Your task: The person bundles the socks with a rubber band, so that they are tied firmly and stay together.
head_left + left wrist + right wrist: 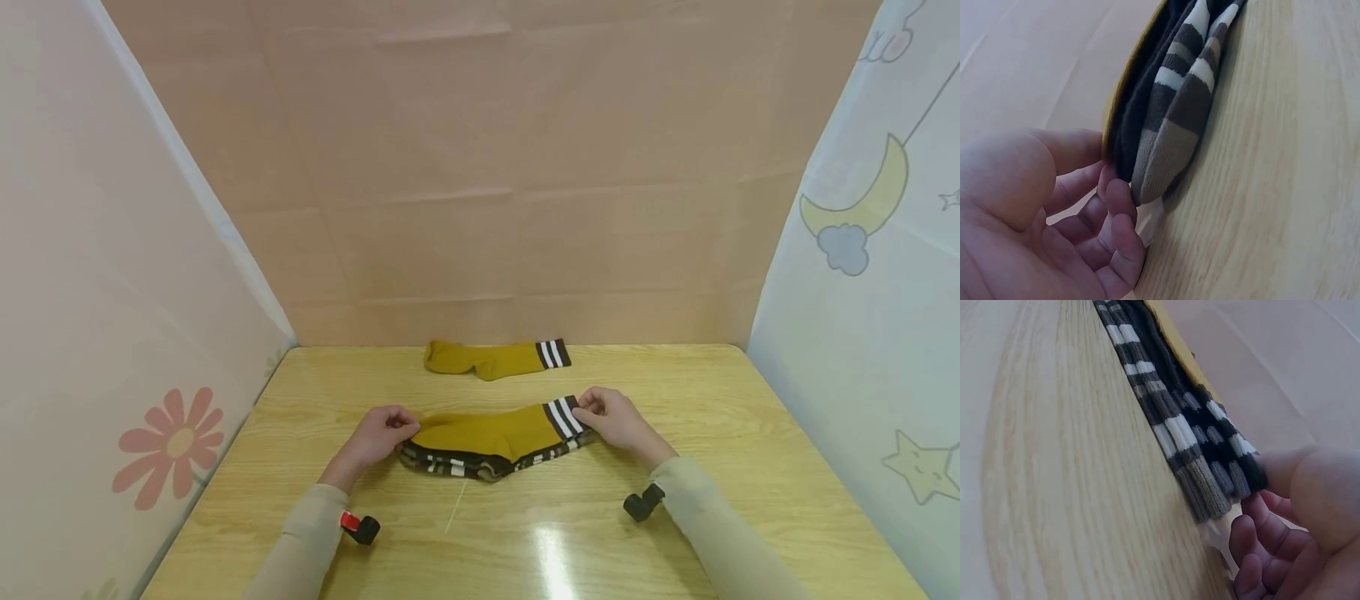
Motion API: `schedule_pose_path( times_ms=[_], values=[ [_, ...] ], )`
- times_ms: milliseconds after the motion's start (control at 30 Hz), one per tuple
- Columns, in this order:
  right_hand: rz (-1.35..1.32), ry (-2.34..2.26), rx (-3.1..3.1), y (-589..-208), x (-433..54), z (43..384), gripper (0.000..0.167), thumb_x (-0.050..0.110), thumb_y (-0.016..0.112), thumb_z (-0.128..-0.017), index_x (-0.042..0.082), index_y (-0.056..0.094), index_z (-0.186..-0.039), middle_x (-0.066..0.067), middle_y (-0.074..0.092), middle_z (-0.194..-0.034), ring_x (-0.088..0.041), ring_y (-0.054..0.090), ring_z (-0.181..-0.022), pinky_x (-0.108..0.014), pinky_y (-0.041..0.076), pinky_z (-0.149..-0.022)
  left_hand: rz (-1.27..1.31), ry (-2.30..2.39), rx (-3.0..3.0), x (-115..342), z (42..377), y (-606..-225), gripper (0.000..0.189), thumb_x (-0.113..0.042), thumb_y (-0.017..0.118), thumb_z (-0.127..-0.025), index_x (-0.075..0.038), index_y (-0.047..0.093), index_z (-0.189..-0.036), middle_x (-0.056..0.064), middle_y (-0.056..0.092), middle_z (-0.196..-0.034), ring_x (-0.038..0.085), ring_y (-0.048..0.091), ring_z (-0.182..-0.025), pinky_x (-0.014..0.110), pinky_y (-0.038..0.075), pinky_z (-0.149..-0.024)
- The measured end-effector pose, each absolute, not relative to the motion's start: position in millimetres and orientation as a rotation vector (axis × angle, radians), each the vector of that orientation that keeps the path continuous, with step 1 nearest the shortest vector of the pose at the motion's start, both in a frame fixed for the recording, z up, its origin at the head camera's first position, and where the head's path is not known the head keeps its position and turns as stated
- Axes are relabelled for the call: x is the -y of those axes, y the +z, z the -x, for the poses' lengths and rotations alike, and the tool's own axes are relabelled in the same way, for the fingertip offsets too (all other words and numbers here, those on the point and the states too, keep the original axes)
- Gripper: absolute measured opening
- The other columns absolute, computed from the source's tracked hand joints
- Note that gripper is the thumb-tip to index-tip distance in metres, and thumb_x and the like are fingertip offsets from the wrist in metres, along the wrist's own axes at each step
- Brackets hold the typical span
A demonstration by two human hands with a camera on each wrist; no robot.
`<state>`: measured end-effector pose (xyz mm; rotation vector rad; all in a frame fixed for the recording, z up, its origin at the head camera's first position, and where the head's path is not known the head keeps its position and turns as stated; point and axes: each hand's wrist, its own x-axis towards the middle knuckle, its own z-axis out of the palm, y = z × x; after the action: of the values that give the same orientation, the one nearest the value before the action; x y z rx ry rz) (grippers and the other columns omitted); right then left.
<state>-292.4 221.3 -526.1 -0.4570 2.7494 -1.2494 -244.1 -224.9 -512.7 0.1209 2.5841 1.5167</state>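
A mustard sock (480,432) with a dark, white-striped cuff lies on top of a stack of socks in the middle of the table. Under it come black socks (1200,431) with grey patches at the cuff, then brown, beige and white striped socks (1175,119) at the bottom. My left hand (380,435) pinches the mustard sock's toe end, thumb on top and fingertips at the edge of the layers. At the other end my right hand (613,418) pinches the striped cuff between thumb and fingers. The sock is stretched out flat between both hands.
Behind the stack, a second mustard sock (487,360) lies flat near the back edge of the wooden table (300,500). A plain tan sheet (510,167) hangs at the back, with patterned sheets on the left and right sides.
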Motion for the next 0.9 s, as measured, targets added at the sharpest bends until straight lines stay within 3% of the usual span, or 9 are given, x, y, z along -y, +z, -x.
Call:
schedule_pose_path(
  times_ms=[467,900],
  values=[
    [0.418,-1.236,-2.828,-518,-226,307,0.017,0.023,0.067,-0.104,0.006,0.070,-0.106,-0.005,0.070,-0.095,-0.018,0.063,-0.087,-0.034,0.053,-0.080,-0.076,1.469,-2.618,223,263,-509,0.014,-0.014,0.068,-0.103,-0.001,0.072,-0.107,0.008,0.068,-0.092,0.018,0.060,-0.077,0.030,0.052,-0.069],
    [0.441,-1.147,-2.900,-522,-225,326,0.014,0.019,0.067,-0.104,0.005,0.069,-0.105,-0.008,0.070,-0.100,-0.024,0.065,-0.094,-0.046,0.054,-0.088,0.025,1.339,-2.673,222,300,-503,0.019,-0.020,0.068,-0.103,-0.005,0.072,-0.112,0.011,0.071,-0.104,0.023,0.065,-0.086,0.037,0.054,-0.076]
  ],
)
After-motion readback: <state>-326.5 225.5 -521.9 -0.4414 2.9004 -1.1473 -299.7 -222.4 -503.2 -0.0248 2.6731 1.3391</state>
